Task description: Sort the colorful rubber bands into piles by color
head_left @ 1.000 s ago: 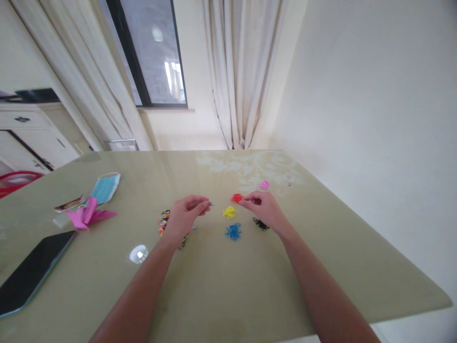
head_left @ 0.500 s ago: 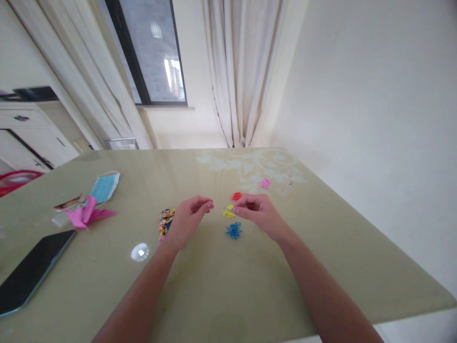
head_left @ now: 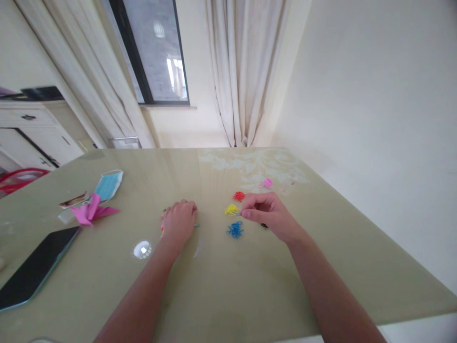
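My left hand [head_left: 179, 220] lies over the pile of mixed-colour rubber bands [head_left: 162, 229], its fingers bent down and close together. Most of that pile and the fingertips are hidden; a bit of blue pokes out at the right of the hand. My right hand [head_left: 266, 212] is closed in a pinch on a small blue rubber band [head_left: 237, 214], held at the edge of the yellow pile [head_left: 231, 210]. Just behind it is a red pile [head_left: 239, 196], and nearer to me a blue pile [head_left: 235, 230]. Something small and black [head_left: 263, 225] shows beneath my right hand.
A pink piece [head_left: 267, 182] lies farther back on the table [head_left: 228, 290]. At the left are a blue face mask [head_left: 109, 185], a pink folded paper bird [head_left: 92, 212] and a dark phone [head_left: 39, 264]. A round shiny spot [head_left: 142, 249] is near my left forearm.
My left hand has moved left and down onto the mixed pile. My right hand has shifted slightly right, and the blue band now shows in its pinch. The view has shifted a little.
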